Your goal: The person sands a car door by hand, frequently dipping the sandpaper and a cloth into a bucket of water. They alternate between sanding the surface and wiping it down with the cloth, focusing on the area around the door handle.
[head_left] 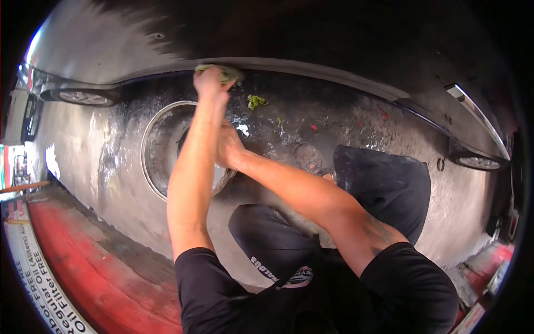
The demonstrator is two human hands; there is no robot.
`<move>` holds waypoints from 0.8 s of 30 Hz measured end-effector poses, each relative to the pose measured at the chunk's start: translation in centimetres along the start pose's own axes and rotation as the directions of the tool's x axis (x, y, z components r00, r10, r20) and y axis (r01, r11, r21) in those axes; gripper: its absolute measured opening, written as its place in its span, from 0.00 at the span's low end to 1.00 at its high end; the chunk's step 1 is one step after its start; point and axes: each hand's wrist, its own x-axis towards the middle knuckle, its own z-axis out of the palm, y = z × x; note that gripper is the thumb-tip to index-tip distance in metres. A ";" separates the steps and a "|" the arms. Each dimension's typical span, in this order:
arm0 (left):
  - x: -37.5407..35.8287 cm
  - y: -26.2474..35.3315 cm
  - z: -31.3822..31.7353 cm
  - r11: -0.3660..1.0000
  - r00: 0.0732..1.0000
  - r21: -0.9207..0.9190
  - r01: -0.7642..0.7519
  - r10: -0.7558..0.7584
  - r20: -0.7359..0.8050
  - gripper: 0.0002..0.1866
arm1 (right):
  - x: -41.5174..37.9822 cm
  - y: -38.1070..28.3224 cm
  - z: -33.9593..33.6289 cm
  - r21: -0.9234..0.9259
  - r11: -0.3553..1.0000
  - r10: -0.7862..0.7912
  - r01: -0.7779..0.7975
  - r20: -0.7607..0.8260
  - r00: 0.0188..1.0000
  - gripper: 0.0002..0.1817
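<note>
My left hand (210, 82) is closed on a yellow-green cloth (230, 73) and holds it against the lower edge of a dark car body (278, 42). My right hand (229, 146) is lower down, over a large round basin (148, 145), and my left forearm crosses in front of its fingers. Whether it holds anything is hidden. The basin stands on the wet floor, partly covered by my arms.
A small yellow-green scrap (256, 102) lies on the floor (111, 183), with red bits (314, 127) further right. Car wheels show at the left (84, 98) and right (477, 162). A red ledge (72, 234) and a printed sign (41, 278) are at the lower left.
</note>
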 end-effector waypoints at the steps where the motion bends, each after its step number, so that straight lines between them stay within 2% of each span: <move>1: 0.4 1.4 -2.0 0.998 1.000 -0.055 -0.009 0.010 0.028 0.15 | 0.3 -0.2 -0.7 0.002 0.999 0.045 -0.045 0.129 0.991 0.18; 3: -1.4 4.8 -4.5 0.988 0.995 -0.135 -0.079 0.087 0.055 0.17 | 1.7 -1.2 -2.3 -0.066 0.989 0.146 -0.131 0.390 0.909 0.22; 4: -3.6 6.8 -5.7 0.978 0.988 -0.159 -0.136 0.145 0.048 0.17 | 1.6 -1.2 -1.9 -0.035 0.990 0.143 -0.139 0.317 0.938 0.21; 6: -6.1 9.2 -9.9 0.925 0.917 -0.137 -0.355 0.372 0.140 0.18 | 1.1 -1.0 -1.3 -0.002 0.987 0.153 -0.159 0.286 0.946 0.23; 9: -11.3 10.8 -14.9 0.887 0.885 -0.069 -0.456 0.460 0.065 0.19 | 1.1 -1.2 -1.4 -0.046 0.986 0.168 -0.162 0.348 0.922 0.24; 11: -13.1 10.3 -18.5 0.831 0.834 0.217 -0.511 0.541 -0.106 0.21 | 1.1 -1.3 -1.0 -0.095 0.988 0.148 -0.123 0.331 0.932 0.25; 12: -13.3 9.2 -20.6 0.829 0.826 0.216 -0.516 0.548 -0.131 0.21 | 1.1 -1.4 -1.2 -0.104 0.989 0.135 -0.106 0.333 0.933 0.26; 14: -14.3 7.1 -23.7 0.666 0.777 0.563 -0.490 0.626 -0.066 0.24 | 1.1 -1.2 -1.2 -0.106 0.992 0.105 -0.073 0.340 0.935 0.26; 15: -15.3 6.6 -24.7 0.595 0.814 0.700 -0.396 0.580 -0.033 0.26 | 0.8 -1.2 -1.1 -0.122 0.991 0.096 -0.057 0.341 0.935 0.26; 16: -15.8 6.1 -25.2 0.601 0.803 0.694 -0.397 0.593 -0.054 0.26 | 1.0 -1.1 -0.8 -0.141 0.989 0.085 -0.039 0.337 0.938 0.26; 18: -17.5 4.8 -25.3 0.239 0.841 0.939 -0.247 0.534 0.085 0.27 | 0.7 -0.8 -0.5 -0.170 0.985 0.049 0.011 0.344 0.938 0.26; 19: -18.3 4.3 -25.4 0.160 0.877 0.971 -0.176 0.474 0.081 0.27 | 0.5 -0.6 -0.3 -0.199 0.979 0.029 0.041 0.338 0.941 0.26; 20: -19.1 3.6 -25.3 0.072 0.854 0.989 -0.128 0.516 0.072 0.26 | 0.6 -0.7 -0.4 -0.197 0.978 0.007 0.067 0.355 0.935 0.26; 22: -19.3 2.3 -26.1 0.089 0.734 0.991 -0.100 0.679 0.013 0.26 | 0.9 -1.0 -0.4 -0.291 0.951 0.014 0.104 0.377 0.926 0.26; 23: -19.8 2.0 -26.1 0.107 0.731 0.990 -0.088 0.682 -0.009 0.26 | 0.9 -1.0 -0.5 -0.323 0.933 -0.019 0.161 0.401 0.916 0.27; 24: -20.4 1.9 -25.8 0.050 0.607 0.999 -0.005 0.794 -0.037 0.27 | 1.2 -1.6 -0.8 -0.349 0.910 -0.065 0.223 0.410 0.910 0.27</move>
